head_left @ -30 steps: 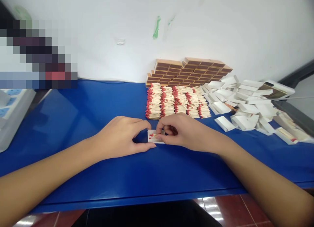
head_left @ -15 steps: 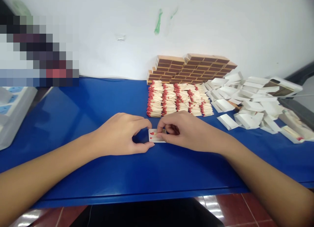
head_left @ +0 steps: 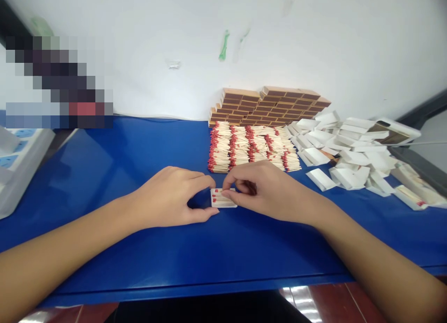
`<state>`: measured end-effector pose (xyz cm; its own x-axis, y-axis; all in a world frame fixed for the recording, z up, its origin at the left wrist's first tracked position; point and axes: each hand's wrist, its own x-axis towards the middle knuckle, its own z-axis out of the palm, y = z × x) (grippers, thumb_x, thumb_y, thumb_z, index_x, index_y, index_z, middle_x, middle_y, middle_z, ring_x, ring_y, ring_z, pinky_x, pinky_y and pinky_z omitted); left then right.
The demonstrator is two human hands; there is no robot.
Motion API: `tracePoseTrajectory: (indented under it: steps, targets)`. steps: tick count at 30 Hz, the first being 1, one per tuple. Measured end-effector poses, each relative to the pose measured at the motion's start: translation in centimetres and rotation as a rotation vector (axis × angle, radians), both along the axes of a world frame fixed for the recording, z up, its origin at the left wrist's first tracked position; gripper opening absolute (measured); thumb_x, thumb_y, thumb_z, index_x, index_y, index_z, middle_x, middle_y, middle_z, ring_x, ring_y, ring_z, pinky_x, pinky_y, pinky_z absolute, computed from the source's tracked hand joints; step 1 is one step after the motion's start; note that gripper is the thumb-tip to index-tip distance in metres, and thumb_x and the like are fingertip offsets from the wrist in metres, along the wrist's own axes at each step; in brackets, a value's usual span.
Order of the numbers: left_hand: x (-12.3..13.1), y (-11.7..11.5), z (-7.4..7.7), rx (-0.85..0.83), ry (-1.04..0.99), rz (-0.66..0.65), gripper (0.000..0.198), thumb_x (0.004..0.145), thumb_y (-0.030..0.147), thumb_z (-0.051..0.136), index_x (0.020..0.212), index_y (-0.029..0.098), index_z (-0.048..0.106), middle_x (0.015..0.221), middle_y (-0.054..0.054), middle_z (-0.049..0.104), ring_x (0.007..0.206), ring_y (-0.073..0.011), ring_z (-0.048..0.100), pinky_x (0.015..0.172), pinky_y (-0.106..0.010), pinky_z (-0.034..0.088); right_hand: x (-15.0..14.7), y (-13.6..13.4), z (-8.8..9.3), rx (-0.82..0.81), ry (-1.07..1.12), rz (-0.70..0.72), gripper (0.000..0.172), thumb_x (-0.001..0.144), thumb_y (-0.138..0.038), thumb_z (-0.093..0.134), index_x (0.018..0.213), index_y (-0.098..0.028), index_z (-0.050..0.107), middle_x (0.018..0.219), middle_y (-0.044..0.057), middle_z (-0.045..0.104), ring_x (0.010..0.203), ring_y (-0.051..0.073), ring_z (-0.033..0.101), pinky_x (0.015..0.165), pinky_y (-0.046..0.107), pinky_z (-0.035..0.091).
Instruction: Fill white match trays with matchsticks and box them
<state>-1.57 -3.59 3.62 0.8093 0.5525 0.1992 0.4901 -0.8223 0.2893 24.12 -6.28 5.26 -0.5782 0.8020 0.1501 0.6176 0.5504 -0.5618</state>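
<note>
A small white matchbox tray [head_left: 223, 205] lies on the blue table with a few red-tipped matches [head_left: 217, 200] in it, their heads at the left end. The thumb and index finger of my left hand [head_left: 174, 197] curl around that left end, one on each long side. Over the tray's right part, my right hand [head_left: 268, 190] pinches thumb and index finger together on a match, which the fingertips mostly hide. Just beyond my hands is a wide pile of loose matches [head_left: 240, 146] in rough columns.
Behind the pile, brown-sided matchboxes [head_left: 272, 104] are stacked against the wall. Empty white trays [head_left: 349, 141] lie heaped at the right, near a phone [head_left: 398, 130] and a tray of matches [head_left: 410, 197]. A white container [head_left: 31, 169] stands at the left edge.
The matches in the tray now lie flatter and more lined up, and more of their sticks show. Both hands keep their places at the tray; the camera view has shifted slightly.
</note>
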Motion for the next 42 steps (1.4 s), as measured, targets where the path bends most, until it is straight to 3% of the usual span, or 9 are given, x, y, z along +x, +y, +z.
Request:
tracePoseTrajectory:
  steps: [13,25,34,42]
  targets:
    - [-0.5,0.2,-0.2,0.317,-0.037,0.085,0.027,0.103,0.042,0.07,0.118,0.021,0.076,0.085,0.002,0.079,0.068,-0.0157,0.071,0.061,-0.028,0.043,0.1,0.1,0.0,0.204,0.114,-0.049,0.009,0.098,-0.018,0.073,0.089,-0.019,0.076,0.06,-0.009,0.045,0.054,0.008,0.046,0.058,0.025,0.036]
    - [-0.1,0.0,-0.4,0.19,-0.039,0.084,0.027,0.1,0.044,0.073,0.113,0.021,0.079,0.08,0.004,0.077,0.063,-0.0145,0.069,0.06,-0.029,0.045,-0.1,0.3,-0.9,0.158,0.03,-0.015,0.011,0.1,-0.022,0.073,0.091,-0.019,0.078,0.065,-0.005,0.056,0.059,0.01,0.05,0.06,0.025,0.034]
    - [-0.2,0.0,-0.4,0.197,-0.026,0.073,0.025,0.101,0.044,0.071,0.111,0.022,0.078,0.081,0.003,0.077,0.067,-0.0157,0.071,0.061,-0.03,0.044,-0.2,0.1,-0.7,0.085,-0.012,0.003,0.013,0.102,-0.026,0.074,0.092,-0.018,0.079,0.064,-0.005,0.054,0.059,0.01,0.05,0.059,0.026,0.033]
    - [-0.2,0.0,-0.4,0.241,-0.028,0.061,0.023,0.101,0.042,0.072,0.109,0.021,0.077,0.082,0.003,0.077,0.067,-0.0154,0.07,0.06,-0.03,0.044,-0.1,0.1,-0.6,0.156,-0.019,0.026,0.013,0.102,-0.023,0.073,0.091,-0.017,0.077,0.066,-0.004,0.057,0.062,0.011,0.051,0.06,0.025,0.033]
